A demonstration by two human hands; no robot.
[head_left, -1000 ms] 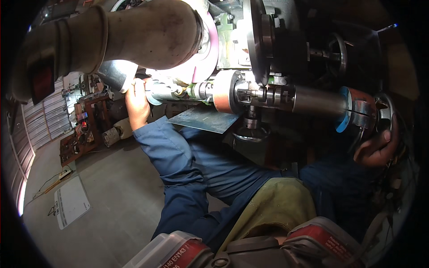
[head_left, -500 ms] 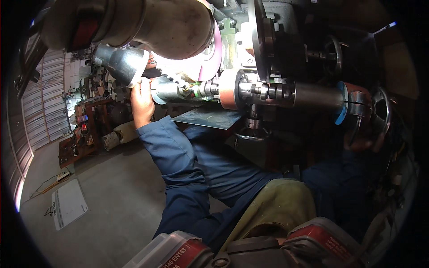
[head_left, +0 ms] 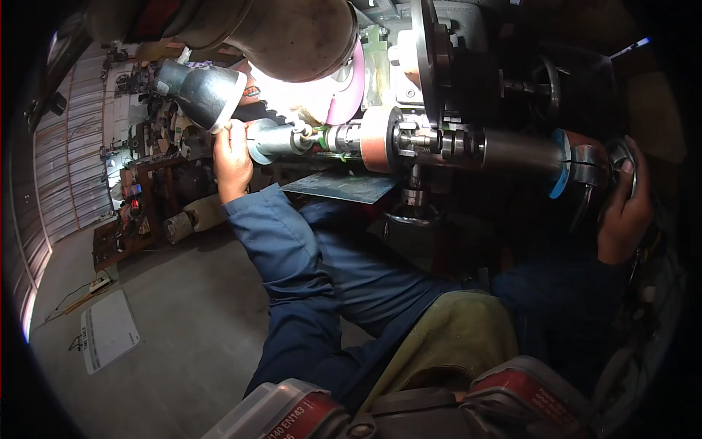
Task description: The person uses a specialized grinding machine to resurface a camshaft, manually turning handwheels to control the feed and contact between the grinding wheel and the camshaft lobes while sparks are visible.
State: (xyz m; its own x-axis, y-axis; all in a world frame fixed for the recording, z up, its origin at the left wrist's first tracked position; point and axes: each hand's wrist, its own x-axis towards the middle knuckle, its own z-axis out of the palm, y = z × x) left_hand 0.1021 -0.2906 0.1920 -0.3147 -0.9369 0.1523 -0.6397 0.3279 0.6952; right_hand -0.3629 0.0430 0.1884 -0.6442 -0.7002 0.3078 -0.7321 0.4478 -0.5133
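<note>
My left hand [head_left: 232,162] is raised between the metal lamp shade [head_left: 205,94] and a grey flanged cylinder [head_left: 270,143] at the left end of a grinding machine. Its fingers are bent, and what they grip is hidden. At the far right, my right hand [head_left: 627,216] has its fingers and thumb around the rim of a handwheel [head_left: 621,157]. Between the hands runs a steel shaft with a reddish-brown ring [head_left: 378,139] and several collars. Behind it, a pink grinding wheel [head_left: 349,91] stands in bright lamplight.
A flat metal plate [head_left: 344,186] juts out below the shaft, beside a smaller handwheel [head_left: 413,214]. A large duct [head_left: 300,36] hangs overhead. To the left are a cluttered workbench [head_left: 117,245] and a white board [head_left: 110,333] on the floor.
My right hand has come up out of the dark at the lower right onto the handwheel's rim. My left hand stays in its place beside the lamp shade.
</note>
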